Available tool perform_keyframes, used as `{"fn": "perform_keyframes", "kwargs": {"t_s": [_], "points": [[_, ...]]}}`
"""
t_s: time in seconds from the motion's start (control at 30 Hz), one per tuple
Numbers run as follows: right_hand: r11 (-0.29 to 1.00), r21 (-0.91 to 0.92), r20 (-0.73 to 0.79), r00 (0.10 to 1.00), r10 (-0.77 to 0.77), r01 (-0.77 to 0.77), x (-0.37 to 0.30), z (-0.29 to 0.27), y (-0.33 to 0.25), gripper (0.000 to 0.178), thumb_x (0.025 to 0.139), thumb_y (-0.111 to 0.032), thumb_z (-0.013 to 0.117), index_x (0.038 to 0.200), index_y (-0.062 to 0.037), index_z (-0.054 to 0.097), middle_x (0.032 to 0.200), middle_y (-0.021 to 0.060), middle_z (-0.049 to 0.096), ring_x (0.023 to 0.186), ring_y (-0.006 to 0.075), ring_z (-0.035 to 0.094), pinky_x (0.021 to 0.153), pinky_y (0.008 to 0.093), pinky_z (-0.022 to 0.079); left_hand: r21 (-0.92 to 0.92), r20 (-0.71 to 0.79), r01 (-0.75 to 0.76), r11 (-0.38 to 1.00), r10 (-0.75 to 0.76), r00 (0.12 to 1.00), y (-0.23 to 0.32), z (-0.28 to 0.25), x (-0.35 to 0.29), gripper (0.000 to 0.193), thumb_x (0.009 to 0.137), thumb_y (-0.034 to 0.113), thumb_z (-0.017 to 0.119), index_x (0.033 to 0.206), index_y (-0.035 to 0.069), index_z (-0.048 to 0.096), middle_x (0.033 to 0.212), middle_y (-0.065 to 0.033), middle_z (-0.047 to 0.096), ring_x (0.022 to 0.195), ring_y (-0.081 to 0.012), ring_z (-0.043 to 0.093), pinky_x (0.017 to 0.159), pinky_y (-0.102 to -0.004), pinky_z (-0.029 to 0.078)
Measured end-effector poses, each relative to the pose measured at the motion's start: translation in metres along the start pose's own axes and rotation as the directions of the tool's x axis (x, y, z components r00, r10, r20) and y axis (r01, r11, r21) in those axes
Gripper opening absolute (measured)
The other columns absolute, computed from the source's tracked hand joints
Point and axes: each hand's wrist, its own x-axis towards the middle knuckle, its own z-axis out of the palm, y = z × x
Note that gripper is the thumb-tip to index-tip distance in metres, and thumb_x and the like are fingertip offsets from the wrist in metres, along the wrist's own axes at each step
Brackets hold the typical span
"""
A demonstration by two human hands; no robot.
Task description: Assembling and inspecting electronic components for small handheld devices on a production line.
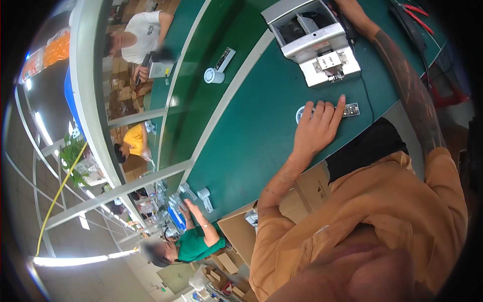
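My left hand (318, 125) lies palm down over a white round part with a small circuit board (350, 109) sticking out beside it. Its fingers bend over the part, and much of the part is hidden beneath them. A silver metal bench machine (312, 48) with a dark open hollow and a clamp-like block on its near side stands just beyond that hand. Against the machine's far right side is my right hand (352, 14), partly cut off by the upper edge, so its fingers cannot be made out.
Red-handled pliers (418, 17) lie at the far right of the green bench (251, 136). A thin black cable (369, 98) runs down from the machine. Another round white part (203, 193) stands at left, near a person in green (201, 241). A cardboard box (239, 229) stands below the bench edge.
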Motion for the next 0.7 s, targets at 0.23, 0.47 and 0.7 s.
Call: {"fn": "perform_keyframes", "kwargs": {"t_s": [0.23, 0.47, 0.7], "points": [[0.990, -0.113, -0.033, 0.996, -0.085, 0.081, 0.004, -0.005, 0.009, 0.034, 0.101, -0.036, 0.064, 0.083, -0.0068, 0.060, 0.068, 0.0009, 0.056, 0.054, 0.0106, 0.054, 0.050, 0.0272, 0.044, -0.159, -0.063, 0.031, 0.987, -0.042, 0.997, -0.001, 0.000, 0.003, 0.048, 0.091, 0.025, 0.070, 0.134, 0.005, 0.063, 0.100, -0.0093, 0.065, 0.097, -0.0249, 0.065, 0.091, -0.0447, 0.051], [0.988, -0.134, -0.053, 0.995, -0.089, 0.082, 0.008, 0.005, 0.014, 0.035, 0.098, -0.038, 0.068, 0.091, -0.0045, 0.067, 0.069, -0.0013, 0.055, 0.059, 0.0101, 0.051, 0.053, 0.0277, 0.041, -0.189, -0.290, 0.020, 0.982, -0.076, 0.954, -0.002, 0.016, -0.006, 0.033, 0.086, 0.023, 0.078, 0.116, 0.014, 0.069, 0.106, -0.0103, 0.071, 0.104, -0.0254, 0.069, 0.094, -0.0435, 0.054], [0.989, -0.115, -0.015, 0.995, -0.099, 0.097, 0.010, -0.011, 0.018, 0.036, 0.098, -0.037, 0.067, 0.097, -0.0014, 0.070, 0.077, 0.0001, 0.060, 0.067, 0.0094, 0.054, 0.059, 0.0268, 0.042, -0.271, -0.161, 0.126, 0.954, -0.174, 0.972, -0.008, -0.010, -0.006, 0.040, 0.081, 0.016, 0.078, 0.119, 0.024, 0.072, 0.114, -0.0123, 0.066, 0.114, -0.0301, 0.063, 0.103, -0.0562, 0.046]]}}
